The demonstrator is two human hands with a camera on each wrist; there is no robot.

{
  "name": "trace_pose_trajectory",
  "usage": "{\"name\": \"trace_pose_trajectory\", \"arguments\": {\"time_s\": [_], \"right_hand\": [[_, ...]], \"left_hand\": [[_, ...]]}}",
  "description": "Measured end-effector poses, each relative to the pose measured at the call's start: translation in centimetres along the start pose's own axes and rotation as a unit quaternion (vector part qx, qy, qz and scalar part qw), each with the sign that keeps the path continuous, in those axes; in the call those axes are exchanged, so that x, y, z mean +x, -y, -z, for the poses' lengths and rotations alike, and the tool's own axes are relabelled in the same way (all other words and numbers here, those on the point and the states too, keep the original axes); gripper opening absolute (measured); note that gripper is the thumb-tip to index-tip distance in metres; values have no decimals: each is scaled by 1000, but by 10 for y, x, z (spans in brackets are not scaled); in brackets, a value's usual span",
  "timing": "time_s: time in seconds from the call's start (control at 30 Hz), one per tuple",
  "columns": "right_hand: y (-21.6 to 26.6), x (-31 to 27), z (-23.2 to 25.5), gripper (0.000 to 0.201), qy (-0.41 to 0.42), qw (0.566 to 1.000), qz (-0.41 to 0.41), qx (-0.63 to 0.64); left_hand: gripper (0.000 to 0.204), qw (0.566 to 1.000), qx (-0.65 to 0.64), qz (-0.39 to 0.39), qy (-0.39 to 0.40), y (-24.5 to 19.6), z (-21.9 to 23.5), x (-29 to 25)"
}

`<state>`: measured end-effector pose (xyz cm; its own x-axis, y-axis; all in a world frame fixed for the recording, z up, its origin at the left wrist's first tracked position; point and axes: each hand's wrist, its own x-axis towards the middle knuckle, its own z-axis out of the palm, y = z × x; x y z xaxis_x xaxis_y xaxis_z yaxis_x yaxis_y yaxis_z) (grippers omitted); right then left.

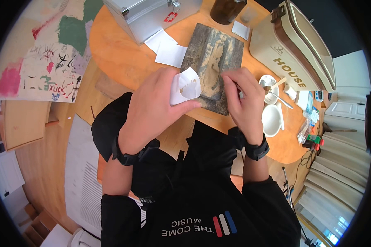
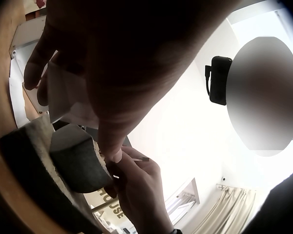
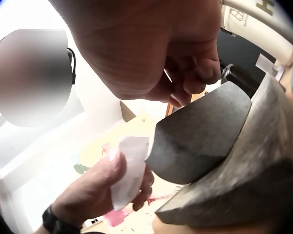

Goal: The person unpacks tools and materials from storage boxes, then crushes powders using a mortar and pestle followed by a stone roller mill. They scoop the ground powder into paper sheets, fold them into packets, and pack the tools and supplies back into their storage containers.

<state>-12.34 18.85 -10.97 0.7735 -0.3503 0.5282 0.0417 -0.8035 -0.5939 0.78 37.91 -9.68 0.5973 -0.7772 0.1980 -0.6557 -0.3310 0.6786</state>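
Note:
My left hand [image 1: 152,101] holds a folded piece of white paper [image 1: 177,94] by its side, with the thumb along the lower edge. Tan crumbs cling inside the paper's fold. Beside it lies a dark grey stone slab [image 1: 193,39] with a raised block on top. Tan powder [image 1: 215,52] covers much of that block and trails along its edges. My right hand [image 1: 246,92] is over the slab's right side, its fingers curled in with the fingertips close to the raised stone block [image 3: 200,131]. I cannot tell whether those fingers pinch anything.
White paper sheets [image 1: 172,53] lie left of the slab, near a silver metal case [image 1: 146,18]. A dark jar [image 1: 228,10] and a cream box marked HOUSE [image 1: 284,53] stand behind. A white mortar [image 1: 272,119] and a small dish with utensils [image 1: 268,80] sit at the right.

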Motion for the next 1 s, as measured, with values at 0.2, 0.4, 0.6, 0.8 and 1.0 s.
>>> {"name": "trace_pose_trajectory", "arguments": {"time_s": [0.2,0.4,0.6,0.8,1.0], "right_hand": [[16,-19,-2,20,-70,902,-313,289],[28,-14,-3,17,-139,789,-332,499],[9,5,-9,9,-68,998,-8,1],[23,-18,4,5,-7,987,-110,113],[18,-25,-8,19,-131,808,-362,446]], "left_hand": [[68,1000,11,5,12,-1,-3,-1],[68,1000,9,12,19,-3,-3,3],[67,999,-24,32,17,-5,-1,0],[67,1000,-13,23,3,0,1,0],[67,1000,2,1,8,-3,-3,0]]}}
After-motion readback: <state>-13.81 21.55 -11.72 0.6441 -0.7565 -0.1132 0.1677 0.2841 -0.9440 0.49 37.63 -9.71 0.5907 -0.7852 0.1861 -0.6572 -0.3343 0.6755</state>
